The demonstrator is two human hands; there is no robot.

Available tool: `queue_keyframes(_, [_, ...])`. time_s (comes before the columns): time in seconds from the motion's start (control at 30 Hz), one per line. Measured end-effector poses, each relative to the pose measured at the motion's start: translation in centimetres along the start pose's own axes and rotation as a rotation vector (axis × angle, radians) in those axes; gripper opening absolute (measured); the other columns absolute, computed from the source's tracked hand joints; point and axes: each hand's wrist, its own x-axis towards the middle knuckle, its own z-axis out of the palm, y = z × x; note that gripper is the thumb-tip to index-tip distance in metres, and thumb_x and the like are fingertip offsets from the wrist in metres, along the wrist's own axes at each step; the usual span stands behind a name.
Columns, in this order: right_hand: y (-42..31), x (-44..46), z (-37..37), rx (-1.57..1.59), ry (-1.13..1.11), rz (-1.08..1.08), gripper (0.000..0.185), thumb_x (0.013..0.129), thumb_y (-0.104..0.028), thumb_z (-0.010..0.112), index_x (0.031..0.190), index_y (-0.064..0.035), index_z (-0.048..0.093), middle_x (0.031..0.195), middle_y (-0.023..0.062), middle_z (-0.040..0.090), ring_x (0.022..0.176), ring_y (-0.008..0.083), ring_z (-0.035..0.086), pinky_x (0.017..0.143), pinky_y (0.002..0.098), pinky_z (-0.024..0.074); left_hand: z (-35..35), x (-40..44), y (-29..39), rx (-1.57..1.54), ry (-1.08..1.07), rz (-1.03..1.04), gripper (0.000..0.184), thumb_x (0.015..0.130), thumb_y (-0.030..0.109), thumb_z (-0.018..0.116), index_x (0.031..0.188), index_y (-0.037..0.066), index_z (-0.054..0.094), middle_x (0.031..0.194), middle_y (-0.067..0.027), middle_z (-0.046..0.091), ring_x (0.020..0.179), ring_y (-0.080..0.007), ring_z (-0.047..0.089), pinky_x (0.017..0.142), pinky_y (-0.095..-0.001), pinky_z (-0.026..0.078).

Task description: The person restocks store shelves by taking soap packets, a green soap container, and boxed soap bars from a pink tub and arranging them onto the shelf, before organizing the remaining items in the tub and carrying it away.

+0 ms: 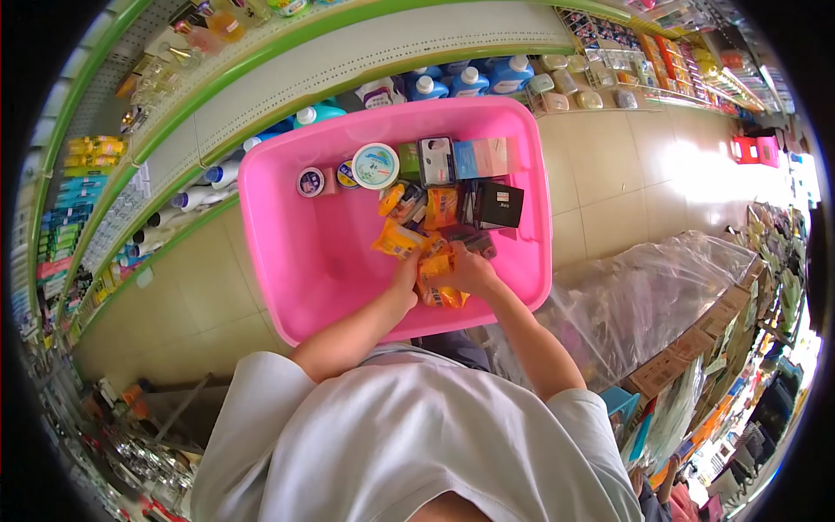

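Inside a pink plastic tub, my left hand and my right hand are close together near its front wall. Both are closed on shiny orange packets bunched between them; some fingers are hidden by the packets. Another orange packet lies just beyond my left fingertips. Farther in are more orange packets, a black box beside my right hand's far side, and a round white-lidded tub. A small round jar stands toward the left.
A shelf with a green edge runs behind the tub, with blue bottles on its lower level. Clear plastic sheeting covers goods at right, beside cardboard. Tiled floor shows at left. Part of a person appears at lower right.
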Motion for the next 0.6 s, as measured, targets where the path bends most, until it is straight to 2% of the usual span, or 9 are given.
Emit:
queue_keyframes(0.1, [-1.6, -2.1, -0.2, -0.065, 0.099, -0.020, 0.094, 0.049, -0.060, 0.068, 0.122, -0.0093, 0.037, 0.098, 0.0231, 0.056, 0.093, 0.0340, 0.055, 0.079, 0.0393, 0.0443, -0.7, -0.7, 0.0, -0.002, -0.050, -0.009, 0.037, 0.090, 0.037, 0.038, 0.115, 0.010, 0.044, 0.109, -0.0085, 0.054, 0.098, -0.0224, 0.054, 0.085, -0.0385, 0.043])
queue_keyframes(0.17, [-2.2, -3.0, 0.2, -0.075, 0.136, -0.029, 0.095, 0.049, -0.061, 0.068, 0.123, -0.0106, 0.036, 0.099, 0.0239, 0.055, 0.094, 0.0345, 0.055, 0.080, 0.0396, 0.0442, -1.4, -1.1, 0.0, -0.043, -0.110, 0.022, 0.032, 0.089, 0.032, 0.043, 0.111, 0.008, 0.046, 0.103, -0.0077, 0.056, 0.090, -0.0204, 0.057, 0.075, -0.0344, 0.047])
queue_keyframes(0.3, [-3.7, -4.7, 1.0, -0.104, 0.195, -0.057, 0.095, 0.051, -0.059, 0.069, 0.125, -0.0113, 0.033, 0.102, 0.0229, 0.053, 0.096, 0.0333, 0.054, 0.081, 0.0393, 0.0438, -1.9, -2.7, 0.8, -0.036, -0.085, 0.051, 0.033, 0.089, 0.032, 0.042, 0.112, 0.008, 0.044, 0.103, -0.0076, 0.056, 0.091, -0.0200, 0.057, 0.075, -0.0346, 0.048])
queue_keyframes(0.33, [-4.3, -5.3, 1.6, -0.107, 0.191, -0.066, 0.095, 0.051, -0.059, 0.069, 0.125, -0.0113, 0.033, 0.102, 0.0229, 0.053, 0.096, 0.0333, 0.054, 0.081, 0.0393, 0.0438, -2.3, -3.8, 1.1, -0.011, -0.123, 0.116, 0.035, 0.090, 0.033, 0.041, 0.114, 0.009, 0.044, 0.106, -0.0082, 0.055, 0.094, -0.0210, 0.056, 0.079, -0.0356, 0.046])
queue_keyframes(0.37, [-4.5, -5.6, 1.8, -0.059, 0.234, -0.103, 0.097, 0.050, -0.058, 0.070, 0.126, -0.0120, 0.031, 0.105, 0.0210, 0.052, 0.097, 0.0322, 0.054, 0.082, 0.0382, 0.0442, -2.3, -4.6, 1.4, 0.015, -0.160, 0.180, 0.036, 0.090, 0.034, 0.039, 0.115, 0.009, 0.043, 0.109, -0.0089, 0.054, 0.097, -0.0221, 0.055, 0.083, -0.0367, 0.045])
queue_keyframes(0.43, [-5.0, -5.9, 2.1, -0.014, 0.275, -0.151, 0.099, 0.049, -0.056, 0.071, 0.128, -0.0127, 0.029, 0.108, 0.0191, 0.051, 0.098, 0.0311, 0.054, 0.082, 0.0372, 0.0445, -1.8, -7.0, 2.5, 0.007, -0.155, 0.217, 0.035, 0.090, 0.033, 0.040, 0.115, 0.009, 0.043, 0.108, -0.0086, 0.054, 0.096, -0.0219, 0.055, 0.082, -0.0360, 0.046])
queue_keyframes(0.53, [-5.5, -6.5, 2.4, 0.137, 0.323, -0.277, 0.093, 0.051, -0.050, 0.073, 0.126, -0.0120, 0.033, 0.108, 0.0179, 0.053, 0.099, 0.0305, 0.054, 0.083, 0.0385, 0.0439, -2.2, -8.1, 3.2, -0.006, -0.169, 0.303, 0.035, 0.089, 0.032, 0.043, 0.116, 0.009, 0.042, 0.107, -0.0077, 0.054, 0.095, -0.0210, 0.056, 0.081, -0.0354, 0.047])
queue_keyframes(0.6, [-5.7, -6.3, 2.9, 0.351, 0.358, -0.381, 0.087, 0.052, -0.043, 0.076, 0.123, -0.0113, 0.037, 0.108, 0.0178, 0.053, 0.099, 0.0285, 0.054, 0.083, 0.0367, 0.0437, -2.8, -7.9, 3.4, -0.025, -0.183, 0.407, 0.037, 0.088, 0.031, 0.046, 0.117, 0.009, 0.041, 0.108, -0.0066, 0.053, 0.096, -0.0193, 0.055, 0.081, -0.0350, 0.046])
